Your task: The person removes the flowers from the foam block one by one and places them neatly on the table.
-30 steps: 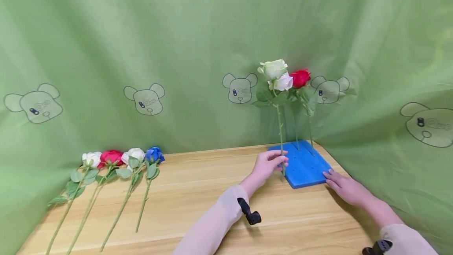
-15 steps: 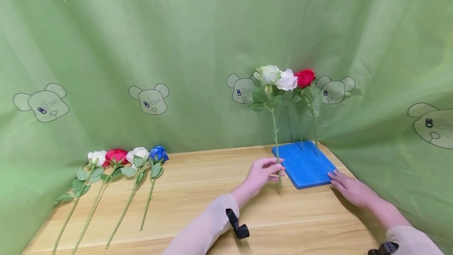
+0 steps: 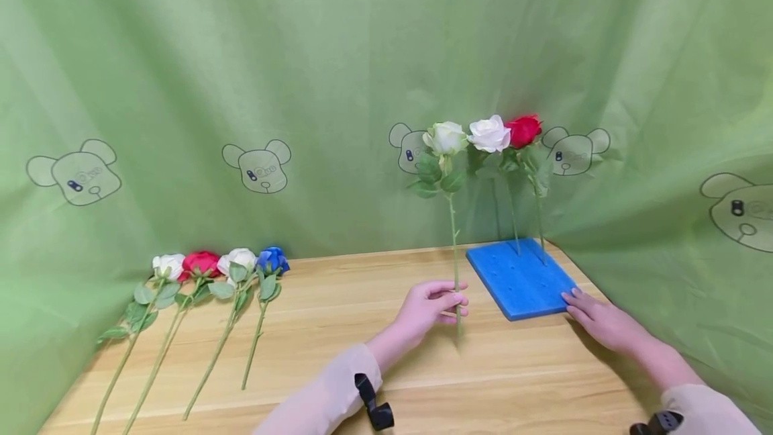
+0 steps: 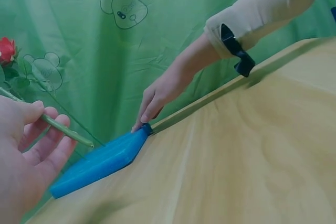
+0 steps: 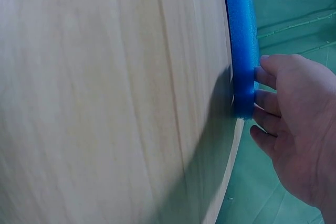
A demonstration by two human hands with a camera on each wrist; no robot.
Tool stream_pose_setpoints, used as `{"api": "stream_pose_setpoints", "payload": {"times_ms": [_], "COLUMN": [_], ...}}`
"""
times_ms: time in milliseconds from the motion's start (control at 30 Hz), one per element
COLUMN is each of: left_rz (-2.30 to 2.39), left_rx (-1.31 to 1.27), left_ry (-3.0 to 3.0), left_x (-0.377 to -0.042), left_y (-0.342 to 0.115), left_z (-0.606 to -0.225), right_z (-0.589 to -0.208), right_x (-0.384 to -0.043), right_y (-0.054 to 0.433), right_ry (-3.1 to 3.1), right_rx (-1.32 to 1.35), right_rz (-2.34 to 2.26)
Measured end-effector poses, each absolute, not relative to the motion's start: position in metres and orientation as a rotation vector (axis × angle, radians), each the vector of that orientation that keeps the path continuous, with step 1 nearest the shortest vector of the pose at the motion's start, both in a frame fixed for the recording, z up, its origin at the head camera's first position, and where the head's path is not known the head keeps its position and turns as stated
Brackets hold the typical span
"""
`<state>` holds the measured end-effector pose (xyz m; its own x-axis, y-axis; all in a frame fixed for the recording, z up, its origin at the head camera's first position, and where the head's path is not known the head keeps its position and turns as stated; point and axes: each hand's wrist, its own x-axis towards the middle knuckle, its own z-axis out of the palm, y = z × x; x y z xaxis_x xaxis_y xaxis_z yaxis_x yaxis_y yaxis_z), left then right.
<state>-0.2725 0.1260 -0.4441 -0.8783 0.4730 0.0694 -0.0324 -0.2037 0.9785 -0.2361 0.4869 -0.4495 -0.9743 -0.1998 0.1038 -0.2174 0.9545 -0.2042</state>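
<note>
My left hand pinches the lower stem of a pale green-white rose, held upright to the left of a blue foam board. In the left wrist view the cut end of the stem pokes out past the fingers. My right hand rests with its fingertips on the board's near right corner; in the right wrist view its fingers lie against the foam edge. A white rose and a red rose stand upright in the board's far part. Several small holes dot its top.
On the left of the wooden table lie a white rose, a red rose, another white rose and a blue rose, stems toward me. A green curtain with bear prints rises behind and at both sides.
My left hand has moved left and toward me with the pale rose, from the board's left edge to over the bare wood. The right hand stays at the board's corner.
</note>
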Motion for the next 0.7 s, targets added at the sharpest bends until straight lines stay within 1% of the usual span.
{"api": "stream_pose_setpoints", "payload": {"times_ms": [700], "left_rz": [2.156], "left_rx": [0.401], "left_ry": [1.731], "left_x": [-0.238], "left_y": [0.059], "left_z": [-0.443], "right_z": [-0.452], "right_x": [-0.238], "right_y": [0.489], "right_ry": [-3.001], "right_rx": [0.339], "right_rz": [0.332]}}
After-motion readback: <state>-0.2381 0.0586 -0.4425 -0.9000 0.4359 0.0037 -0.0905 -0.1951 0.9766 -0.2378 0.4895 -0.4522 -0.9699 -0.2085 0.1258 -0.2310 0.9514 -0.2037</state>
